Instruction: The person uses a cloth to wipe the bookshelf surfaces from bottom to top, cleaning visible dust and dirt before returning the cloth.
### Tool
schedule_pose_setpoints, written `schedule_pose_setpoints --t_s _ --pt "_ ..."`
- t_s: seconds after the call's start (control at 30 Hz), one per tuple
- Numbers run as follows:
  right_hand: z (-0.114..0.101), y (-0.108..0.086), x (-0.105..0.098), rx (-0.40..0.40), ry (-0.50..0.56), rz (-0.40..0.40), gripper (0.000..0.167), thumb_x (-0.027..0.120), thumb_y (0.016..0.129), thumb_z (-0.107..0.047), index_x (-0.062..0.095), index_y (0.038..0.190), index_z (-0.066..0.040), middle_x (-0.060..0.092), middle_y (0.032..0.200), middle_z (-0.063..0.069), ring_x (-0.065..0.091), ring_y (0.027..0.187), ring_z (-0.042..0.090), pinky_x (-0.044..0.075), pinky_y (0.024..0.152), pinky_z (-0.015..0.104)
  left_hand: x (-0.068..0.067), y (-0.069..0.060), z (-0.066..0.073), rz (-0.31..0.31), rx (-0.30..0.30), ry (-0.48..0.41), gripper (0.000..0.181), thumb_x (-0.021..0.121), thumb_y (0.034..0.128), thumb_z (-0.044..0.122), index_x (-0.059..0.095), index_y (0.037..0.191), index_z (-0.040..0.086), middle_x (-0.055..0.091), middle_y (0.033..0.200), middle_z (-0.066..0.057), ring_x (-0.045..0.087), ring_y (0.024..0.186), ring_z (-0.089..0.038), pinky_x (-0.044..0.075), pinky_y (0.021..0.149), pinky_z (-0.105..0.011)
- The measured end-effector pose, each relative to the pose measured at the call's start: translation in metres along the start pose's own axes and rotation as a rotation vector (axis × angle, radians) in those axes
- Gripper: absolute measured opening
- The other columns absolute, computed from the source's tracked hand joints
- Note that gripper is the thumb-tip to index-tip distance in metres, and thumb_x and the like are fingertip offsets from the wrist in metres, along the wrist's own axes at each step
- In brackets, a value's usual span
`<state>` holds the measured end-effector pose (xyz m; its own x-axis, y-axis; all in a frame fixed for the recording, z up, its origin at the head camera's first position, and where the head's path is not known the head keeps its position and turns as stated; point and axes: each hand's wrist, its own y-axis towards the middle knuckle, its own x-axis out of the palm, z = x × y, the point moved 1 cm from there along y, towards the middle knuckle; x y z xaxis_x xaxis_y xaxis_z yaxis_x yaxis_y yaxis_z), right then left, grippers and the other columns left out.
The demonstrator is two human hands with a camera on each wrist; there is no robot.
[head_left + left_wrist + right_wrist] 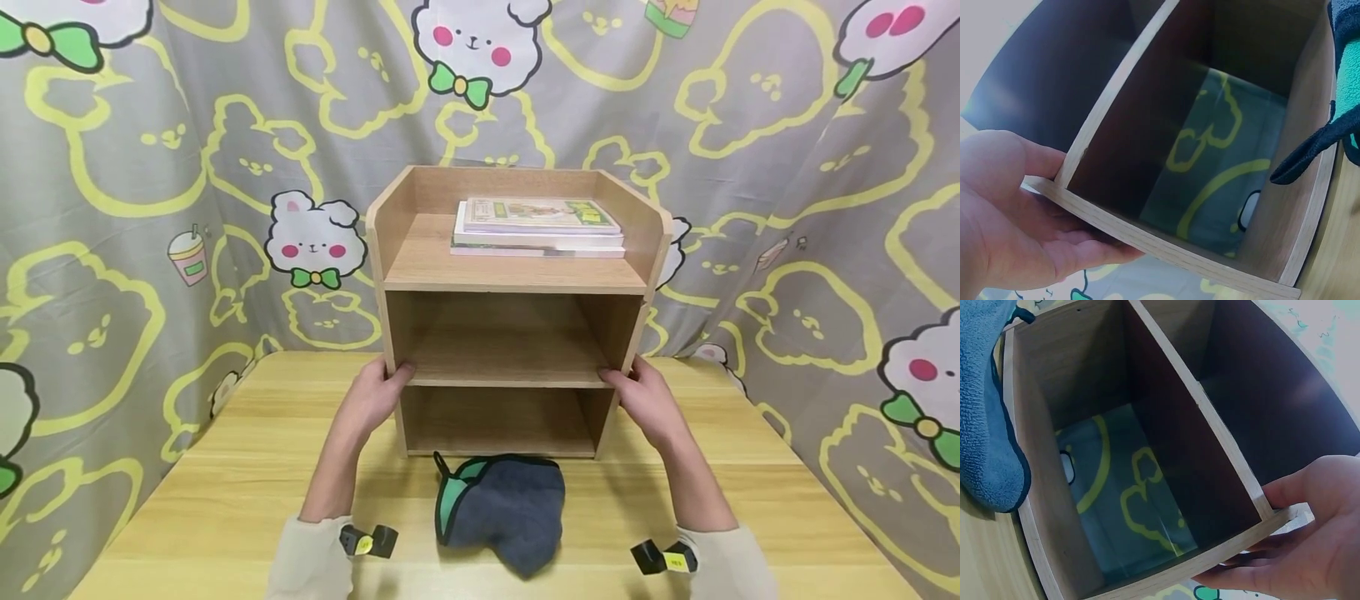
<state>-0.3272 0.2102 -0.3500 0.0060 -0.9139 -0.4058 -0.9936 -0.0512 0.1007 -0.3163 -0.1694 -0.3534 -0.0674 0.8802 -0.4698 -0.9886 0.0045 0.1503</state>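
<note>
A small light-wood desktop shelf (pixel 517 289) stands upright on the table, its open front facing me. At its left side panel my left hand (pixel 372 398) grips the edge, thumb inside by the middle board and fingers along the outside. My right hand (pixel 647 402) holds the opposite panel in the same way. Both wrist views show the thumb close to the board's end, with the left hand (pixel 1041 219) and right hand (pixel 1316 531) wrapped around the panel edges. A stack of books (pixel 536 229) lies on the shelf's top level.
A folded dark grey-blue cloth (pixel 517 504) with green lining and a black loop lies just in front of the shelf. The wooden table (pixel 247 467) extends to both sides. Patterned grey curtains (pixel 315 167) hang behind and beside it.
</note>
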Motion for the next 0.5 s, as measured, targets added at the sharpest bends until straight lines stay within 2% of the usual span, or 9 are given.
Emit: schedule_pose_setpoints --t_s 0.2,0.3,0.37,0.47,0.5 --pt "0.002 0.001 -0.002 0.003 0.018 -0.001 0.061 0.054 0.103 -0.025 0.035 0.155 -0.001 0.051 0.146 0.027 0.052 0.132 0.036 0.045 0.106 0.048 -0.002 0.000 -0.001 -0.012 0.018 0.010 0.055 0.049 0.1058 0.031 0.042 0.152 0.001 0.055 0.144 -0.026 0.052 0.134 -0.042 0.040 0.110 -0.059" --pt "0.003 0.001 -0.002 -0.001 0.011 0.001 0.060 0.054 0.102 -0.026 0.037 0.154 -0.001 0.052 0.145 0.027 0.052 0.131 0.036 0.045 0.106 0.048 -0.004 -0.001 0.000 -0.027 0.024 0.058 0.057 0.048 0.1063 0.034 0.042 0.152 0.000 0.055 0.144 -0.026 0.053 0.133 -0.042 0.041 0.109 -0.059" --pt "0.003 0.001 -0.002 -0.009 0.007 0.000 0.060 0.054 0.102 -0.026 0.038 0.153 0.000 0.052 0.144 0.027 0.053 0.131 0.036 0.046 0.105 0.048 -0.006 -0.003 0.002 -0.050 0.007 0.127 0.059 0.046 0.1068 0.039 0.043 0.150 -0.001 0.057 0.141 -0.026 0.056 0.129 -0.041 0.044 0.105 -0.057" --pt "0.005 0.002 -0.003 -0.015 0.009 -0.001 0.059 0.055 0.102 -0.026 0.039 0.153 -0.001 0.053 0.143 0.027 0.053 0.130 0.035 0.048 0.104 0.047 -0.011 -0.011 0.005 -0.126 -0.034 0.281 0.066 0.041 0.1070 0.048 0.051 0.143 -0.006 0.062 0.134 -0.024 0.061 0.121 -0.036 0.048 0.099 -0.053" --pt "0.006 0.003 -0.003 -0.017 0.010 -0.004 0.059 0.055 0.102 -0.026 0.038 0.153 -0.001 0.053 0.143 0.027 0.053 0.130 0.035 0.048 0.104 0.047 -0.013 -0.014 0.007 -0.162 -0.050 0.340 0.065 0.040 0.1068 0.049 0.059 0.135 -0.006 0.066 0.123 -0.023 0.064 0.111 -0.034 0.051 0.093 -0.050"
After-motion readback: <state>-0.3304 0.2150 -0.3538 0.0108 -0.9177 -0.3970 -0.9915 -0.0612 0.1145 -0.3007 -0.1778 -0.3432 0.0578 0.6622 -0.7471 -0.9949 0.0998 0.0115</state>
